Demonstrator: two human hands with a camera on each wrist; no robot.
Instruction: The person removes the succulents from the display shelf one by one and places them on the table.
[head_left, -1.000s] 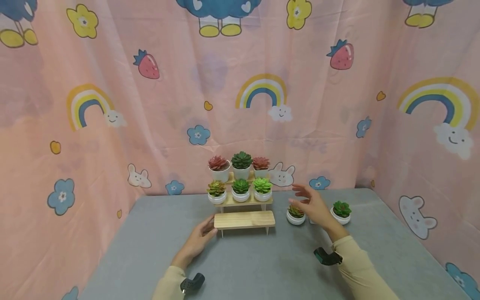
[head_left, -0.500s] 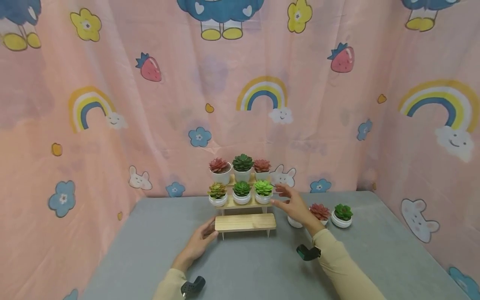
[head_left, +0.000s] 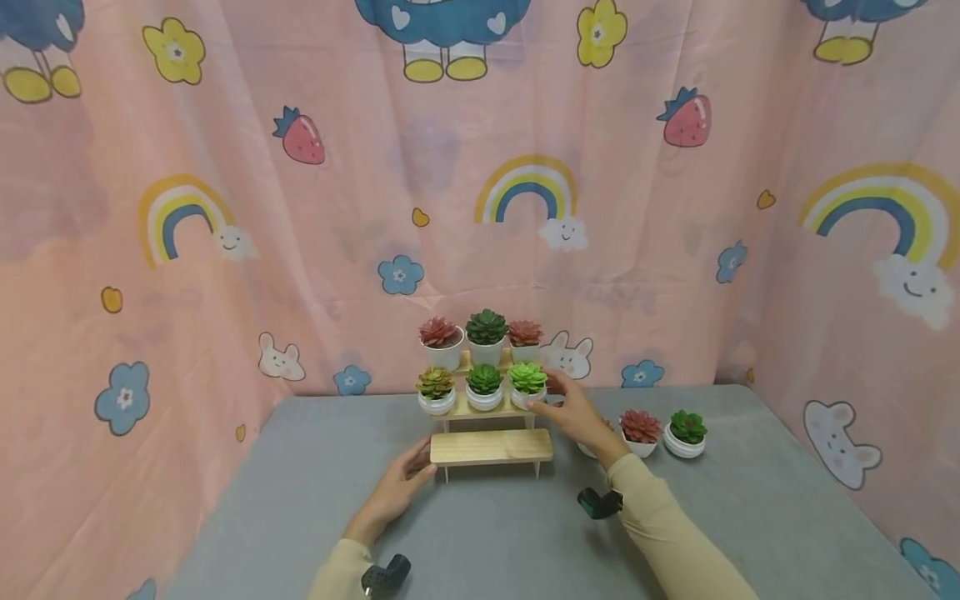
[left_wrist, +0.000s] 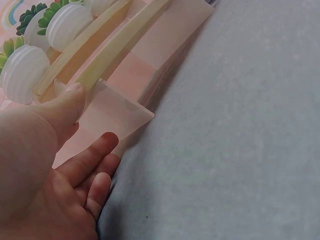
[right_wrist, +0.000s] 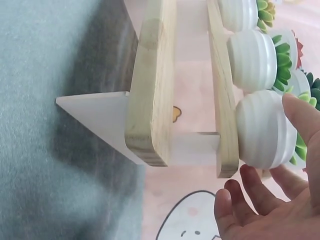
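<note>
A three-tier wooden plant stand (head_left: 491, 447) has frosted legs (left_wrist: 112, 112) and a bare lowest shelf. At that shelf's left end, my left hand (head_left: 396, 485) touches the stand, thumb by the board and other fingers loosely bent beside the leg. My right hand (head_left: 576, 417) holds the white pot (right_wrist: 265, 130) of a light green succulent (head_left: 528, 377) at the right of the middle shelf, thumb in front, fingers at its far side. Beside it stand a green succulent (head_left: 484, 379) and a yellow-red one (head_left: 436, 383). Two reddish succulents flank a dark green one (head_left: 487, 327) on top.
Right of the stand, a red succulent (head_left: 641, 427) and a green succulent (head_left: 687, 427) in white pots sit on the grey table (head_left: 495, 542). Another white pot is mostly hidden behind my right wrist. A pink patterned curtain (head_left: 337, 217) closes off the back and sides.
My right hand has moved left from above the loose pots to the light green succulent's pot, and its fingers have closed on it. The left hand stays at the stand.
</note>
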